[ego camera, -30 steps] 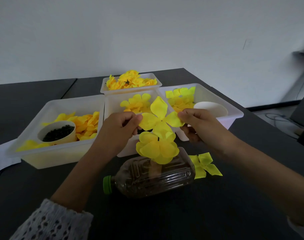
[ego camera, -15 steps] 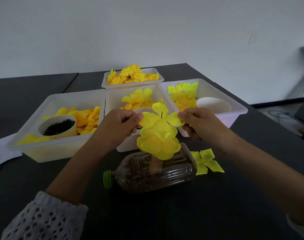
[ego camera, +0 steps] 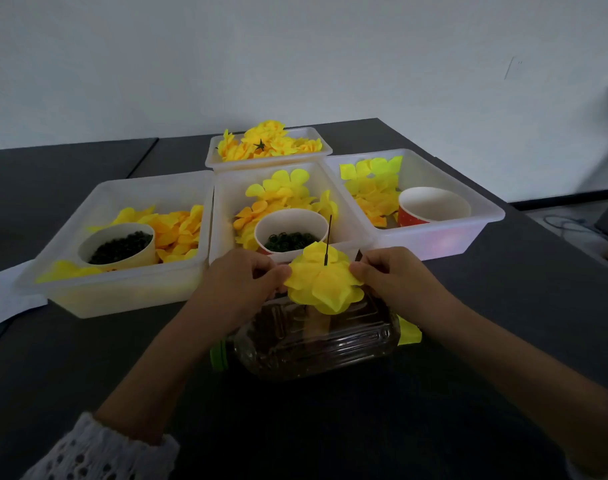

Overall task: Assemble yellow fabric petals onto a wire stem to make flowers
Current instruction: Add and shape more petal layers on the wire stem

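At the centre of the view, a layered stack of yellow fabric petals (ego camera: 325,284) sits threaded on a thin dark wire stem (ego camera: 328,240), which pokes straight up out of its middle. The left hand (ego camera: 242,287) pinches the petal stack's edge at its 9 o'clock side with curled fingers and thumb; the right hand (ego camera: 392,282) pinches the edge at 3 o'clock in the same way. Directly below the petals, at 6 o'clock, a clear plastic bottle with a green cap (ego camera: 313,337) lies on its side on the dark grey table (ego camera: 503,323), holding dark contents. A loose bright yellow petal piece (ego camera: 410,333) peeks out at the bottle's 3 o'clock end.

Beyond the hands stand four white plastic bins of yellow petals: one at 10 o'clock (ego camera: 122,296) with a paper cup of small dark rings (ego camera: 117,245), one at 12 o'clock (ego camera: 219,216) with a similar cup of rings (ego camera: 290,237), one at 2 o'clock (ego camera: 469,237) with a red-sided paper cup (ego camera: 434,206), and a smaller far one (ego camera: 226,162). A white knitted sleeve (ego camera: 98,452) covers the left forearm at 7 o'clock.
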